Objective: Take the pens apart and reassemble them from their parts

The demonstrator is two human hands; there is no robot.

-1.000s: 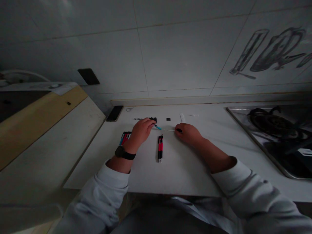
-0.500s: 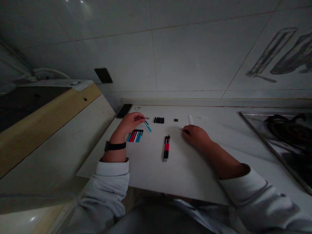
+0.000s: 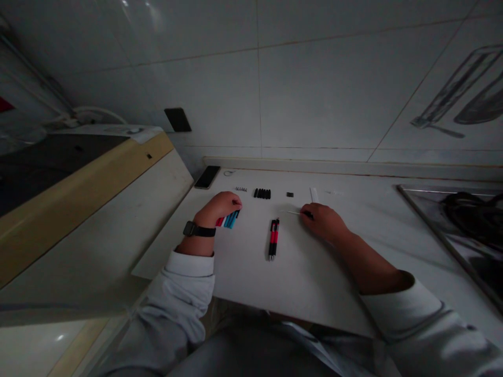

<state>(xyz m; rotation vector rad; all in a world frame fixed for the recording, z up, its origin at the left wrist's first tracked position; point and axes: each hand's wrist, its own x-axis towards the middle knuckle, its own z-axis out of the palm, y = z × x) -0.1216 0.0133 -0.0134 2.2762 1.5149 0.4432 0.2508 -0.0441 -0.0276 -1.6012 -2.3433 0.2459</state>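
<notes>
My left hand [image 3: 222, 205], with a black watch on the wrist, is closed in a pinch at the right end of a row of red, white and blue pen barrels [image 3: 228, 220]. A blue barrel with a dark tip [image 3: 238, 213] is at its fingertips, and the hand covers part of the row. My right hand [image 3: 323, 220] is closed around a thin pale pen refill [image 3: 291, 212] that points left, with something black between the fingers. Between the hands lie two red-and-black pens [image 3: 274, 240].
Behind the hands are small springs [image 3: 241, 189], a row of black grips [image 3: 262, 193], a small dark piece [image 3: 290, 194] and a white strip [image 3: 313, 195]. A phone [image 3: 207, 177] lies at the back left. A gas stove [image 3: 424, 220] borders the right side.
My left hand has brought the blue barrel down to the right end of the row. My right hand stays in place with the refill. The view has shifted slightly.
</notes>
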